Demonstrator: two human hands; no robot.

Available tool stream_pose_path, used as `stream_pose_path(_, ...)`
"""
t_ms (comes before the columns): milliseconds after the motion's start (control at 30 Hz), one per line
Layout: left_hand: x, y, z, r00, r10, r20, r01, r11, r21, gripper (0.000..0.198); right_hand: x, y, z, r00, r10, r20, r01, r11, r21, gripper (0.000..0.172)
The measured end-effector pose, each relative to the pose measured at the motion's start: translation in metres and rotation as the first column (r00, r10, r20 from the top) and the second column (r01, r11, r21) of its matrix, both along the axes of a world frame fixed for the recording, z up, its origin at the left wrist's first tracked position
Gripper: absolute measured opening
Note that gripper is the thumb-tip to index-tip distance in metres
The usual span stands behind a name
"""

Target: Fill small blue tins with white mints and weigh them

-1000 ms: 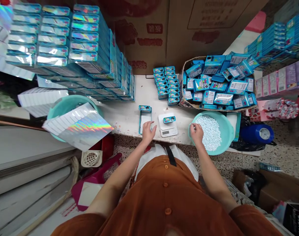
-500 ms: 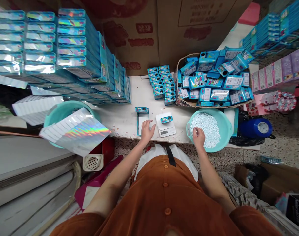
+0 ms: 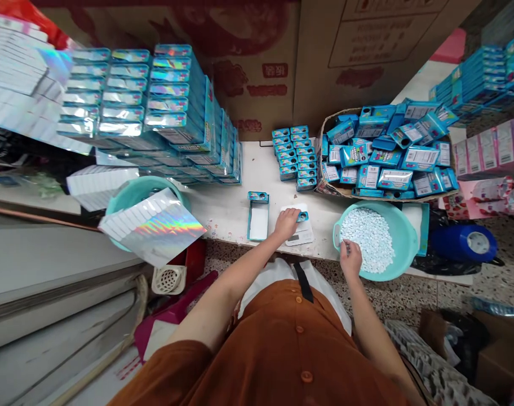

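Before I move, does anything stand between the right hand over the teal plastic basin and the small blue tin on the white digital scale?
Yes, the basin's near rim lies between the right hand and the small blue tin on the white digital scale. Past the rim is bare white counter; the left hand sits against the tin.

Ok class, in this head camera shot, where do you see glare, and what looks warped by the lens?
Head view: glare shows as a rainbow streak on the shiny sheet; the wide lens bends things near the edges, so the stacked tins seem to lean and the orange shirt looks stretched.
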State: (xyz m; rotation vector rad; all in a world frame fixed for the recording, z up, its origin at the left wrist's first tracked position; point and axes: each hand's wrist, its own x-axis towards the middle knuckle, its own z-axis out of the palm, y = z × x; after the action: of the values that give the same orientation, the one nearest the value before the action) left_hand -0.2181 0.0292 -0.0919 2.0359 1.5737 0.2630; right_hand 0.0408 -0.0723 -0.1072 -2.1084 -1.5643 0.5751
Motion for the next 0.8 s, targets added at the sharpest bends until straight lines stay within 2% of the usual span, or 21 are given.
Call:
stream_pose_path(100,-0.035,-0.012,0.012,0.999,0.047,0.025,-0.049,0.997,0.062,0.037,-0.002,0.002,0.004,1.0,-0.013,0.003,0.013,1.0,0.019,0.032)
stream_pose_path(233,-0.103,-0.025,0.026,0.99,0.143,0.016,-0.144,0.983,0.115,0.038,-0.025,0.01,0.013,0.999,0.038,0.01,-0.038,0.997,0.068,0.03)
stream_pose_path(300,-0.133,-0.023,0.025,0.989,0.144,-0.037,-0.139,0.985,0.102,0.038,-0.052,0.015,0.014,0.985,0.168,-0.025,-0.167,0.985,0.05,0.029)
stream_pose_path(367,-0.155,-0.017,0.018,0.991,0.104,-0.087,-0.097,0.992,0.084,0.037,-0.09,0.019,0.012,0.925,0.368,-0.1,-0.37,0.929,-0.002,0.027)
stream_pose_path(467,-0.169,-0.004,0.004,0.993,0.028,-0.118,-0.019,0.997,0.072,0.038,-0.157,0.023,0.002,0.737,0.647,-0.195,-0.667,0.742,-0.062,0.029)
stream_pose_path(533,-0.17,0.005,-0.004,0.991,-0.006,-0.133,0.016,0.997,0.073,0.038,-0.197,0.025,-0.006,0.639,0.746,-0.186,-0.769,0.63,-0.114,0.033)
stream_pose_path(567,-0.17,0.009,-0.007,0.99,-0.022,-0.141,0.033,0.997,0.076,0.038,-0.213,0.026,-0.011,0.614,0.772,-0.164,-0.789,0.593,-0.161,0.035)
stream_pose_path(667,-0.169,0.018,-0.013,0.983,-0.103,-0.15,0.115,0.99,0.079,0.04,-0.243,0.027,-0.024,0.592,0.8,-0.096,-0.775,0.533,-0.339,0.035)
stream_pose_path(800,-0.174,0.024,-0.022,0.972,-0.149,-0.184,0.172,0.978,0.116,0.039,-0.248,0.023,-0.035,0.618,0.783,-0.072,-0.726,0.533,-0.435,0.03)
